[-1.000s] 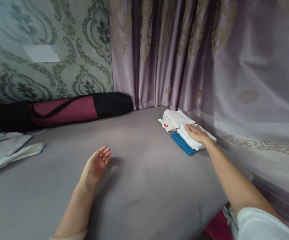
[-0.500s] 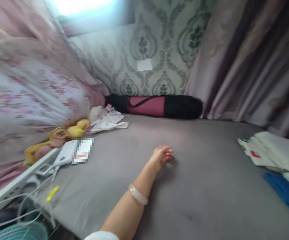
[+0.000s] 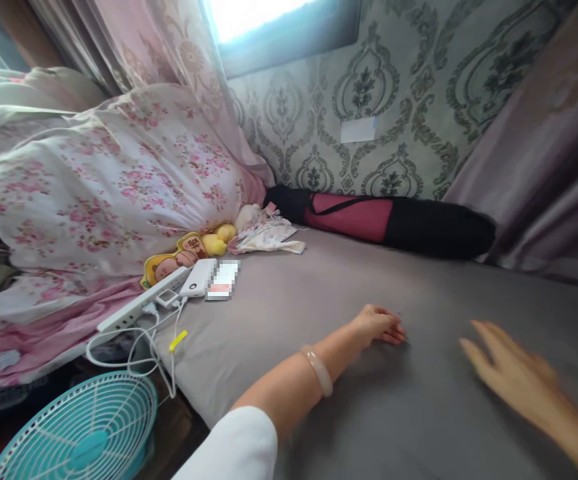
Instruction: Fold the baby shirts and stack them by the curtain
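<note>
My left hand [image 3: 379, 324] hovers over or rests on the grey bed sheet [image 3: 279, 293], its fingers loosely bent and holding nothing I can see. On that wrist is a pale bangle [image 3: 319, 373], below a white sleeve [image 3: 241, 440]. To the right, my right hand [image 3: 513, 373] is open above the same sheet, blurred, with its thumb apart from the fingers. A gap of bare sheet lies between the two hands. Whether either hand touches the sheet, I cannot tell.
At the back lies a long black and maroon bag [image 3: 349, 217]. Along the left edge are a power strip [image 3: 139, 300] with white cables, a white power bank [image 3: 199, 279], yellow plush toys [image 3: 215, 243] and small folded cloth [image 3: 273, 237]. A turquoise fan [image 3: 89, 433] stands below.
The view has swung left, so the white cloth pile on the right has gone out of it and the fan shows more. My right hand has come into view from the right.
</note>
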The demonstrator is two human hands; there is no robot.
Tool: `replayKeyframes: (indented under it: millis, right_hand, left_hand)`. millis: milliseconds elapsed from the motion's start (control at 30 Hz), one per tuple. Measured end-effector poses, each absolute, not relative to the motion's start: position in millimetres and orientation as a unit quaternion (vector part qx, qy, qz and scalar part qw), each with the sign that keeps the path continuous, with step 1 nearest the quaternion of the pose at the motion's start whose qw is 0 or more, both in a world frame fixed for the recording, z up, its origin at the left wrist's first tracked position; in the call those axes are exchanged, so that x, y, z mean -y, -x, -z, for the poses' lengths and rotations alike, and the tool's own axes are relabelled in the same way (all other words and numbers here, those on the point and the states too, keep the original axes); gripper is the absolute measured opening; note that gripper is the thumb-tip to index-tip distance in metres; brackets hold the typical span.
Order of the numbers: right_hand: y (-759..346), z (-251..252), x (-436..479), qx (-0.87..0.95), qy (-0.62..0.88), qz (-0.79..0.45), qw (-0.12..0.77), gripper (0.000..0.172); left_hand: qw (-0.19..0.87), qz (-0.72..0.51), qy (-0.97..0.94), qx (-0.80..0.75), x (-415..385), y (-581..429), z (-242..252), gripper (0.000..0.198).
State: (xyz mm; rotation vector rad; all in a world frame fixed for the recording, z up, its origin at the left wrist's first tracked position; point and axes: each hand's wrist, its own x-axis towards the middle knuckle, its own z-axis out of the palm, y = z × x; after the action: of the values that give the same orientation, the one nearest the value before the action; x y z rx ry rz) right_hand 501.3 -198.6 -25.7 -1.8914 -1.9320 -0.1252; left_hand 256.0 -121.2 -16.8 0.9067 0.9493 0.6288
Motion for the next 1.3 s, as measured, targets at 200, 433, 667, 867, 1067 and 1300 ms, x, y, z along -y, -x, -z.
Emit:
replayKeyframes:
  millis: [200, 433, 667, 867, 1067, 1300]
  right_hand:
    - [-391, 53, 148, 0.76, 0.641, -0.051, 0.098, 0.066]
    - [-368, 65, 155, 0.778, 0.624, -0.006, 0.07, 0.064]
    - [-361, 65, 159, 0.772, 0.628, 0.035, 0.087, 0.062]
    - [-360, 59, 161, 0.769, 0.632, 0.014, 0.093, 0.06]
    - [-361, 53, 163, 0.768, 0.63, 0.0, 0.115, 0.057]
    - [-362, 52, 164, 0.768, 0.628, -0.003, 0.127, 0.056]
  left_hand:
    - [0.451, -0.278, -0.604, -0.595, 78, -174, 16, 0.026]
    - [0.209, -0.31, -0.605, -0.703, 30, -26, 5, 0.03]
    - [0.028, -0.272, -0.583, -0.766, 6, 45, -10, 0.035]
    - [-0.094, -0.128, -0.61, -0.776, -19, 51, -7, 0.039]
    - [-0.091, -0.084, -0.613, -0.78, -31, 53, -5, 0.029]
    - [-0.077, -0.096, -0.638, -0.76, -33, 35, -27, 0.025]
